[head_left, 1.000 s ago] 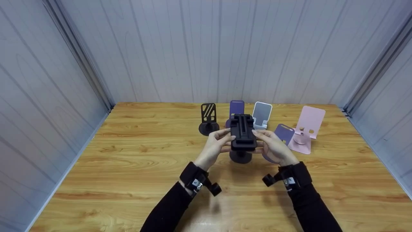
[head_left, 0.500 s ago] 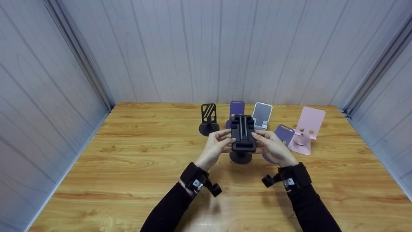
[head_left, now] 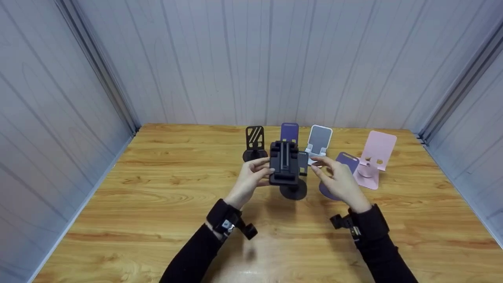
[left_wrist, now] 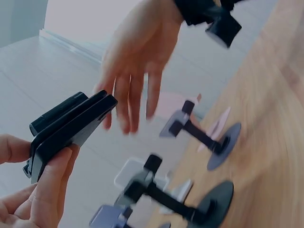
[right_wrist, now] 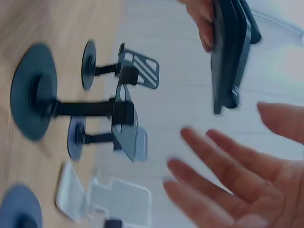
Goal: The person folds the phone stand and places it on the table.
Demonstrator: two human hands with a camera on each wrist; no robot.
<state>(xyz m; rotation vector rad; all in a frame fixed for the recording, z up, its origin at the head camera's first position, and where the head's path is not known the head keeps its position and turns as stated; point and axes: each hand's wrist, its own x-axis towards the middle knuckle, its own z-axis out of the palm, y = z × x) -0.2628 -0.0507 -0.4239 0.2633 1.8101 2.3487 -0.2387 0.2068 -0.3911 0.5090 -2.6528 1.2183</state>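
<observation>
My left hand [head_left: 246, 179] grips a folded black phone stand [head_left: 284, 165] by its left side, thumb on top and fingers beneath, above the table. Open fingers of my right hand [head_left: 342, 182] stand apart from its right side; the right wrist view shows a gap between that hand [right_wrist: 247, 185] and the folded stand [right_wrist: 230, 52]. Below and behind the held stand is a black round-based phone stand [head_left: 294, 192], its upper plate partly hidden. Close to my right hand stands a purple phone stand [head_left: 347, 161], its lower part partly covered by the hand.
Along the wooden table's [head_left: 177, 177] back stand a black slotted phone stand [head_left: 255, 138], another purple one [head_left: 289, 131] and a white-and-grey one [head_left: 320, 140]. A pink phone stand [head_left: 379, 147] stands at the right. Panelled walls [head_left: 243, 63] enclose the table.
My right hand has let go of the folded phone stand and moved off to the right. The left hand has shifted left with the stand, uncovering the black stand's plate behind.
</observation>
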